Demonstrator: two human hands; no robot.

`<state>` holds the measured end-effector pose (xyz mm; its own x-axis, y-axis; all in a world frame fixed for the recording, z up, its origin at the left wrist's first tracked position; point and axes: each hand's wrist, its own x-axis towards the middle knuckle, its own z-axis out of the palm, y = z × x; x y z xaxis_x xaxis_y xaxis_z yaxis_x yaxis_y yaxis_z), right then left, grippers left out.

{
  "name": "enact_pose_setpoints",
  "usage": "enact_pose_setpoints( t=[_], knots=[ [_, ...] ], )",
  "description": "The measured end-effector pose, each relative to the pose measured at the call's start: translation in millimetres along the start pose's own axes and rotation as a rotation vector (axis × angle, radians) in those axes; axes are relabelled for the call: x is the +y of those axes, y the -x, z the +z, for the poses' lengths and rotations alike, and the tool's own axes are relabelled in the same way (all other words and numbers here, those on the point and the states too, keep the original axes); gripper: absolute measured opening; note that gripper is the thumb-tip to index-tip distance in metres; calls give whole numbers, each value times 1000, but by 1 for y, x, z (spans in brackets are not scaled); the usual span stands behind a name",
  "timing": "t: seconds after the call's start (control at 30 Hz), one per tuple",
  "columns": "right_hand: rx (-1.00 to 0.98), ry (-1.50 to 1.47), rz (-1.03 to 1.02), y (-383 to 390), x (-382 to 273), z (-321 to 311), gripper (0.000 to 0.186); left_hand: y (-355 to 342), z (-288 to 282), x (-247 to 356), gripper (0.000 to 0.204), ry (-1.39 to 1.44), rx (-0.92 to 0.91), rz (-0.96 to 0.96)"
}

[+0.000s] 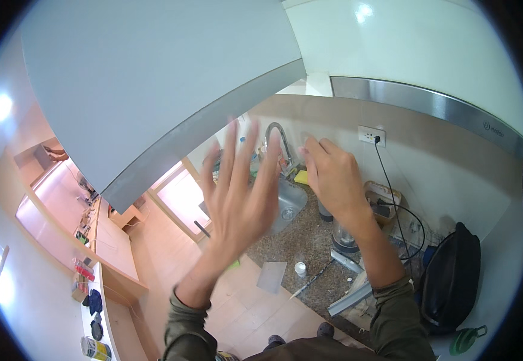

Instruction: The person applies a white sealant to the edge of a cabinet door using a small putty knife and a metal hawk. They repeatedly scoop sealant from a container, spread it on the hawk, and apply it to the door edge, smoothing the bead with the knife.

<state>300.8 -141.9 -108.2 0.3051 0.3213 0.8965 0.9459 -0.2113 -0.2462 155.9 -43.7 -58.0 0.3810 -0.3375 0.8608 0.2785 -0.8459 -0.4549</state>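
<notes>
In the head view, my left hand (pixel 237 198) is raised in front of the sink with its fingers spread and blurred toward the tips. To its right, my right hand (pixel 336 174) is lifted with fingers curled toward the thumb; anything between them is too small or blurred to make out. Overhead are the cabinet (pixel 165 90) and a steel hood strip (pixel 418 99). Behind and below my hands are a steel sink (pixel 291 204), a curved tap (pixel 276 129) and a yellow sponge (pixel 302 177).
A stone counter (pixel 309 277) carries a white cup (pixel 300 269), a translucent sheet (pixel 271 277), metal strips (pixel 348 301) and a black bag (pixel 448 283). Cords hang from a wall socket (pixel 371 135). A cluttered shelf (pixel 105 325) stands at lower left.
</notes>
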Motion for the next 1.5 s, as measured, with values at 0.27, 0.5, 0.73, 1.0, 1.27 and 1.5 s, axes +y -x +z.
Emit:
enact_pose_setpoints(
  t=[0.27, 0.5, 0.73, 1.0, 1.27, 1.5],
  knots=[
    [-5, -252, 196, 24, 0, -18, 21, 16, 42, 14, 58, 519, -874, 5],
    [-192, -381, 257, 34, -46, -50, 30, 155, -29, -32, 57, 967, -693, -502],
    [-828, -939, 279, 179, -206, 57, 32, 341, -182, -2, 38, 1266, -368, -1334],
    [-1337, -1289, 470, 386, -411, 139, 8, 558, -445, 65, 18, 575, -106, -2030],
    [-1631, -1178, 84, 428, -515, 191, 18, 619, -575, 75, 15, -53, 202, -2280],
    [-1758, -1307, -158, 443, -611, 215, 17, 628, -521, 36, 16, 59, 18, -2287]
  ],
)
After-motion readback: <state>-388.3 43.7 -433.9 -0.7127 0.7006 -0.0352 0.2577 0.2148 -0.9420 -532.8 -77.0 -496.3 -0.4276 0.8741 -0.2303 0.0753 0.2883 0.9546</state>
